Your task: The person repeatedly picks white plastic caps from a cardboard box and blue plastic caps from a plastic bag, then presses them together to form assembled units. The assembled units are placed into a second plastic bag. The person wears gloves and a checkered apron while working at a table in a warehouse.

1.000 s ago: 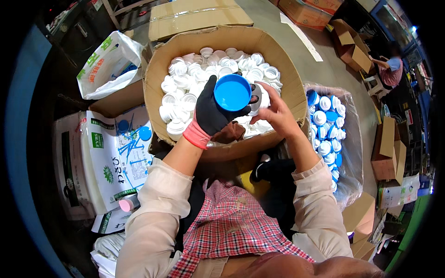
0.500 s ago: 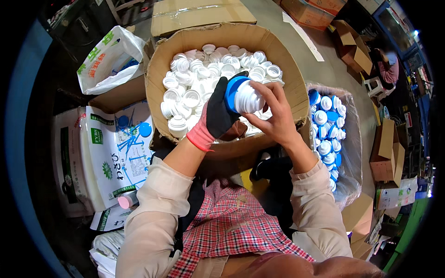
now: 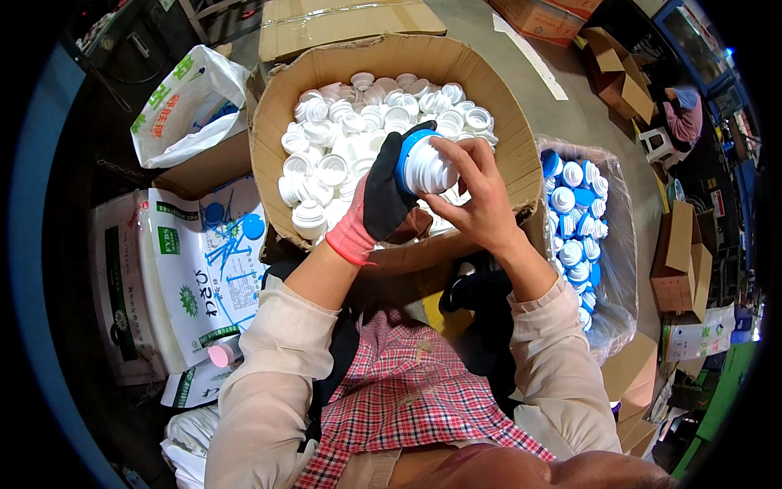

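My left hand (image 3: 385,196), in a black and pink glove, is closed around a round blue plastic cap (image 3: 405,155). Seated against that cap is a white ribbed plastic piece (image 3: 429,165), its stepped rings facing right. The bare fingers of my right hand (image 3: 481,191) grip the white piece by its rim, thumb below and fingertips above. Both hands are over the near part of a large cardboard box (image 3: 278,106) filled with loose white ribbed pieces (image 3: 331,169).
To the right, a plastic-lined box (image 3: 623,269) holds several blue-and-white pieces (image 3: 573,202). Blue caps and thin blue sticks (image 3: 230,247) lie on white printed sacking (image 3: 186,277) at left, below a white bag (image 3: 155,114). A person (image 3: 684,118) sits at far right.
The white piece has moved left into the blue cap, so less of the cap's inside shows. My right hand came along with it; my left hand hardly moved.
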Demonstrator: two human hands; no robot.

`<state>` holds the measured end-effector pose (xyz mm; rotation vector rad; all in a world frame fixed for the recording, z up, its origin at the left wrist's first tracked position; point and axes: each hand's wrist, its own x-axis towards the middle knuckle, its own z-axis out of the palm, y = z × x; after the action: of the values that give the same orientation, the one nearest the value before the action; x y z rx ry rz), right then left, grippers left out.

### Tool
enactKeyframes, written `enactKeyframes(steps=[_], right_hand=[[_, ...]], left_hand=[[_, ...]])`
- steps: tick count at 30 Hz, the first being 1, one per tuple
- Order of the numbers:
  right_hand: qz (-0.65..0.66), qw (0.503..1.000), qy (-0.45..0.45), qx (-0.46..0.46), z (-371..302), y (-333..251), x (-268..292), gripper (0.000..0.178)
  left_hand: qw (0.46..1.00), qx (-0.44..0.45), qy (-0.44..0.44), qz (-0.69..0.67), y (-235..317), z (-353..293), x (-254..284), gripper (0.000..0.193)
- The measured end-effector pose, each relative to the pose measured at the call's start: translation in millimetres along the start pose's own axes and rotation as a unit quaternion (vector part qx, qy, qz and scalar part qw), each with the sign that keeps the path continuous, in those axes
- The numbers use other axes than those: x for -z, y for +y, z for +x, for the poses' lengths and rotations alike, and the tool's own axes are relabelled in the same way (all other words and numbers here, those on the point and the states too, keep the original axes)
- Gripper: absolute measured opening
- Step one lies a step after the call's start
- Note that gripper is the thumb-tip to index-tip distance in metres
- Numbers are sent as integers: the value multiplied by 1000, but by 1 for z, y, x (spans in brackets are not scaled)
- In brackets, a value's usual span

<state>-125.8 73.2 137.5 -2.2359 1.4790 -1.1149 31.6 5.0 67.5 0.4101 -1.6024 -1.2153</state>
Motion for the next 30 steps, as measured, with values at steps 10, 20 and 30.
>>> enactKeyframes(steps=[10, 20, 30], right_hand=[[243, 963, 8, -119, 1, 31, 9, 75], [373, 906, -20, -201, -9, 41, 7, 63], [379, 908, -28, -179, -17, 71, 3, 68]], left_hand=[[928, 226, -33, -293, 35, 6, 1, 61], [969, 227, -15, -96, 22, 4, -3, 41], [943, 273, 1, -189, 4, 4, -11, 45]])
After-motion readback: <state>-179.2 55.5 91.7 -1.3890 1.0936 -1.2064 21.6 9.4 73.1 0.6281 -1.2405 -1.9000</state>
